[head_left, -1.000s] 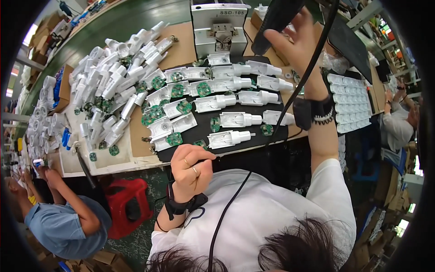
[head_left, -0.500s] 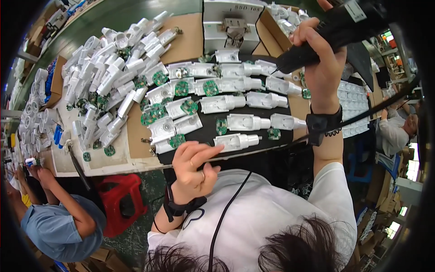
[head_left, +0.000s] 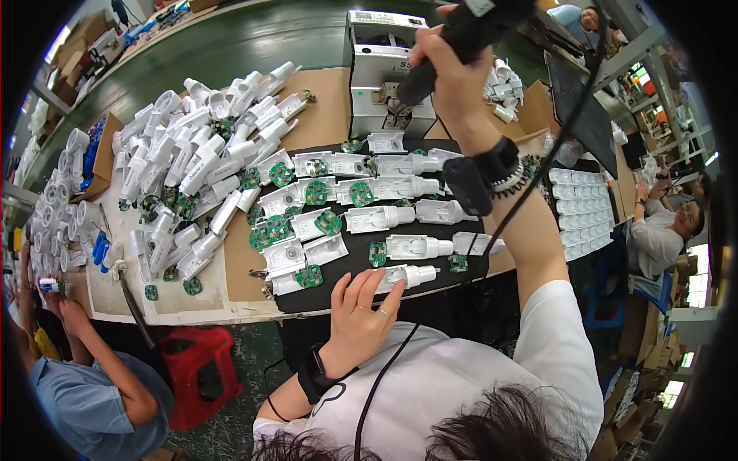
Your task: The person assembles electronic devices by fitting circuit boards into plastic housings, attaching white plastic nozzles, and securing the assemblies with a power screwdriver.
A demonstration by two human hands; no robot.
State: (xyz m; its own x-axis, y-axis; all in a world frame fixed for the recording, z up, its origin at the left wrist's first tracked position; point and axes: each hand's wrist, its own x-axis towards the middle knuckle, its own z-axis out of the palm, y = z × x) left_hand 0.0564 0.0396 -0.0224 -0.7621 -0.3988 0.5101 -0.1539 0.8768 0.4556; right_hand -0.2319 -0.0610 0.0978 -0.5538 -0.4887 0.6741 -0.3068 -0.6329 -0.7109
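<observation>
Possibly unsteady: left hand (head_left: 361,311), fingers slightly spread, touches white shell (head_left: 416,275).
Right hand (head_left: 460,86) grips black driver (head_left: 478,32); black cable (head_left: 567,126) could snag, knocking shell askew.

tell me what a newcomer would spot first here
Probably the big heap of white casings left of the black mat, where more lie in rows among green boards. Then the black tool in the right hand, raised in front of the white machine beyond the mat. At the mat's near edge, the left hand touches a casing.
</observation>
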